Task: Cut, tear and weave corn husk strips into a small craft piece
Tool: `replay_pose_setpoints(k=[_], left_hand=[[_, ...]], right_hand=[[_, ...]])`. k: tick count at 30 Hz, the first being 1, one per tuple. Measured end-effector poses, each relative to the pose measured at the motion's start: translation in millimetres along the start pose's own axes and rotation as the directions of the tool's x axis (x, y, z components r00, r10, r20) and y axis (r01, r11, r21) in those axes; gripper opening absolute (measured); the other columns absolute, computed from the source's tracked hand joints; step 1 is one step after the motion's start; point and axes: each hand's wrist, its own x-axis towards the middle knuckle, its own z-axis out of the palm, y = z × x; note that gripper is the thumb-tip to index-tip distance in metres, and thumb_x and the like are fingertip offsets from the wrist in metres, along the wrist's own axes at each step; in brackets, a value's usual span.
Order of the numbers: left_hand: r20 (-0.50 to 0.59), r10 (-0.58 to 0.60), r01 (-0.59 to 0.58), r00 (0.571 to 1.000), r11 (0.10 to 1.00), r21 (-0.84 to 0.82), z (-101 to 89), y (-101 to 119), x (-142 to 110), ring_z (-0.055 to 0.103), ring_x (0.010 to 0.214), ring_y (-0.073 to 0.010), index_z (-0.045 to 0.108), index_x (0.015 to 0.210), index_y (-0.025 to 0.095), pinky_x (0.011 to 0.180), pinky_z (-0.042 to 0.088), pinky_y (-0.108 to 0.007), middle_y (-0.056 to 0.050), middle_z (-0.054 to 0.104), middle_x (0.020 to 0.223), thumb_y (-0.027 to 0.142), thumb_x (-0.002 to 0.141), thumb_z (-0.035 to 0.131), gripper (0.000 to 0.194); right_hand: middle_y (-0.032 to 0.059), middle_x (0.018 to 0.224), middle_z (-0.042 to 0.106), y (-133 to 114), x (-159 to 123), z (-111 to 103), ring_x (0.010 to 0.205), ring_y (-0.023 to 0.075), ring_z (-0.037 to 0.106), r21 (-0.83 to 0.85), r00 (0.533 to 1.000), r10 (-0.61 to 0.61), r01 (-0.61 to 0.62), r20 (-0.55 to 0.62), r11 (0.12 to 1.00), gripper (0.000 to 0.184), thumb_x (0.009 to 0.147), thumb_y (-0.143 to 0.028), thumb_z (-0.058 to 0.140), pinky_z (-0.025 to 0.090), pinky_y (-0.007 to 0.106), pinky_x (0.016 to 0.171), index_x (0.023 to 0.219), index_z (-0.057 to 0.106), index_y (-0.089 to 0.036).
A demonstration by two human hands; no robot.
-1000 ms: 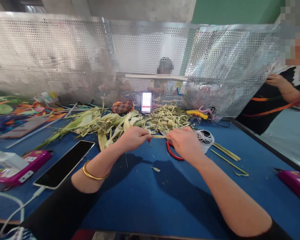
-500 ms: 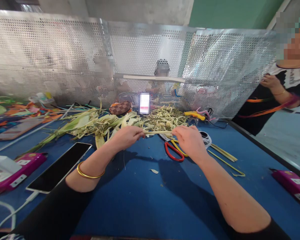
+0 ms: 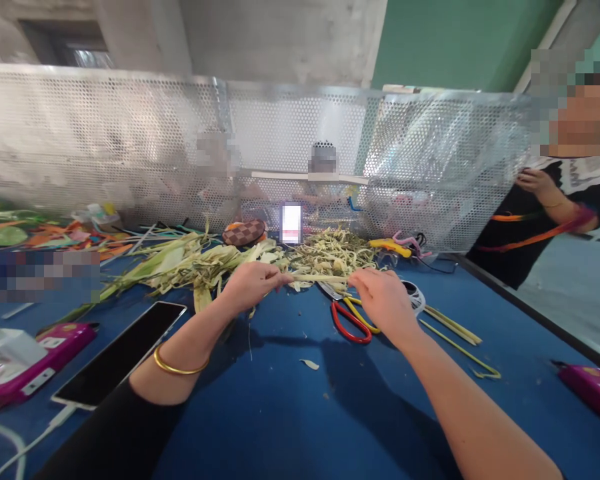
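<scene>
A pale strip of corn husk [image 3: 320,278] is stretched level between my two hands, above the blue table [image 3: 280,413]. My left hand [image 3: 255,283] pinches its left end; my right hand [image 3: 380,297] grips the right end. Beneath and beside the right hand lie scissors [image 3: 351,325] with one red and one yellow handle. Behind the left hand spreads a heap of corn husks [image 3: 180,263]. Shredded husk pieces [image 3: 337,252] are piled just beyond the strip. Right of my right hand are a white roll [image 3: 414,298] and thin rolled husk strips [image 3: 453,325].
A charging phone [image 3: 123,353] and a magenta power strip [image 3: 43,363] lie at left; another power strip [image 3: 590,390] sits at right. A lit phone [image 3: 291,223] stands before the perforated metal screen [image 3: 290,127]. A person [image 3: 555,193] stands beyond the right edge, holding coloured strands.
The view has tilted up a little, so everything appears lower. Both hands keep their hold on the husk strip, with hardly any shift between them.
</scene>
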Motion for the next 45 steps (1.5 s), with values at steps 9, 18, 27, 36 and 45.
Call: replay_pose_setpoints(k=[9, 18, 27, 36, 45], left_hand=[[0.128, -0.425, 0.297, 0.896, 0.362, -0.884, 8.3, 3.0, 1.0, 0.036, 0.039, -0.0021, 0.068, 0.072, 0.011, 0.038, 0.023, -0.015, 0.003, 0.051, 0.050, 0.020, 0.072, 0.066, 0.010], [0.155, -0.554, 0.270, 0.818, 0.130, -0.954, 11.6, 3.1, 3.2, 0.049, 0.043, -0.0037, 0.063, 0.071, 0.011, 0.043, 0.041, -0.014, 0.000, 0.059, 0.054, 0.016, 0.080, 0.061, 0.011], [0.128, -0.486, 0.191, 0.864, 0.081, -0.978, 9.0, 4.7, 1.7, 0.053, 0.044, -0.0083, 0.057, 0.063, 0.014, 0.047, 0.044, -0.020, -0.002, 0.059, 0.053, 0.048, 0.081, 0.057, 0.039], [0.168, -0.598, 0.254, 0.783, 0.060, -0.965, 14.1, 4.8, 3.5, 0.051, 0.042, -0.0068, 0.059, 0.064, 0.012, 0.047, 0.046, -0.019, 0.000, 0.058, 0.052, 0.015, 0.079, 0.061, 0.015], [0.037, -0.490, 0.043, 0.871, 0.001, -0.999, 27.6, 15.9, -1.0, 0.053, 0.048, -0.0072, 0.057, 0.074, 0.015, 0.051, 0.047, -0.019, 0.001, 0.059, 0.059, 0.049, 0.077, 0.063, 0.035]], right_hand=[[0.0019, 0.068, 0.065, 2.3, -1.4, 3.6, 0.062, 0.0167, 0.056, 0.105, 0.999, -0.001, -0.003, 0.044, 0.994, 0.024, 0.088, -0.022, 0.042, 0.031, 0.026, 0.060, 0.071, 0.060, -0.021], [0.0038, 0.077, 0.067, -1.1, -6.0, 10.3, 0.068, 0.0180, 0.057, 0.032, 0.999, -0.035, 0.035, 0.000, 0.999, 0.026, 0.090, -0.022, 0.040, 0.032, 0.029, 0.067, 0.074, 0.060, -0.020], [0.0034, 0.073, 0.066, 0.0, -6.0, 13.3, 0.065, 0.0185, 0.056, 0.053, 1.000, -0.025, 0.026, -0.018, 0.998, 0.028, 0.092, -0.025, 0.038, 0.033, 0.028, 0.064, 0.072, 0.058, -0.020], [0.0032, 0.065, 0.064, -2.4, -4.0, 7.5, 0.063, 0.0187, 0.057, 0.152, 1.000, 0.021, -0.024, 0.022, 0.988, 0.028, 0.088, -0.027, 0.040, 0.034, 0.028, 0.059, 0.068, 0.058, -0.021], [0.0011, 0.058, 0.060, -7.2, -4.6, 11.1, 0.057, 0.0181, 0.055, 0.426, 0.949, 0.263, -0.312, 0.172, 0.849, 0.027, 0.082, -0.036, 0.046, 0.038, 0.028, 0.056, 0.069, 0.064, -0.021]])
